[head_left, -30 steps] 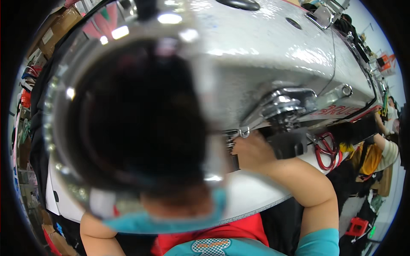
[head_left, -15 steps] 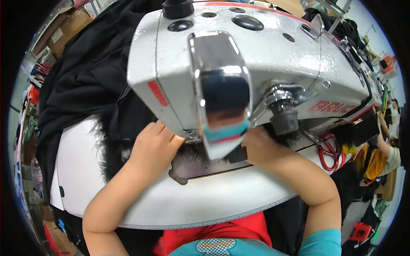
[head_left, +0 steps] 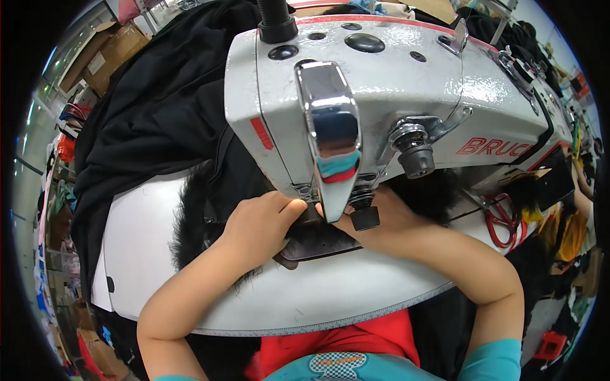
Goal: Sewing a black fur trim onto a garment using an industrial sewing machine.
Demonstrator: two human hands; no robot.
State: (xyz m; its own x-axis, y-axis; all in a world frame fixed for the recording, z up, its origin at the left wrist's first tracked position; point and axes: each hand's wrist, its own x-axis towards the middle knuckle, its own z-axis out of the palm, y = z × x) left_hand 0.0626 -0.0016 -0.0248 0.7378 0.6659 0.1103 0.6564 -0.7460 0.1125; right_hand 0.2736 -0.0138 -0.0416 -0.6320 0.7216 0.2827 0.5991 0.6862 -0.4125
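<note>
My left hand (head_left: 262, 227) is closed on black fur-trimmed cloth at the left of the needle area of a white sewing machine (head_left: 375, 82). Its thumb and forefinger lie close to the presser foot (head_left: 306, 190). On the other side, my right hand (head_left: 391, 223) reaches in under the machine's arm. A chrome lever (head_left: 329, 108) and a black knob (head_left: 365, 217) cover most of its fingers, so their grip is hidden. Black fur (head_left: 185, 222) sticks out beside my left wrist, and more black fur (head_left: 429, 193) lies behind my right hand.
A heap of black cloth (head_left: 140, 108) covers the table's far left. Red-handled scissors (head_left: 502, 222) lie right of my right forearm. A measuring tape (head_left: 305, 329) runs along the white tabletop's (head_left: 356, 292) near edge. Cardboard boxes (head_left: 114, 57) stand at the back left; another person's arm (head_left: 581, 184) shows far right.
The whole view has shifted, so the machine sits farther right and lower. My right hand, blurred before, is now sharper and nearer the needle and my left hand.
</note>
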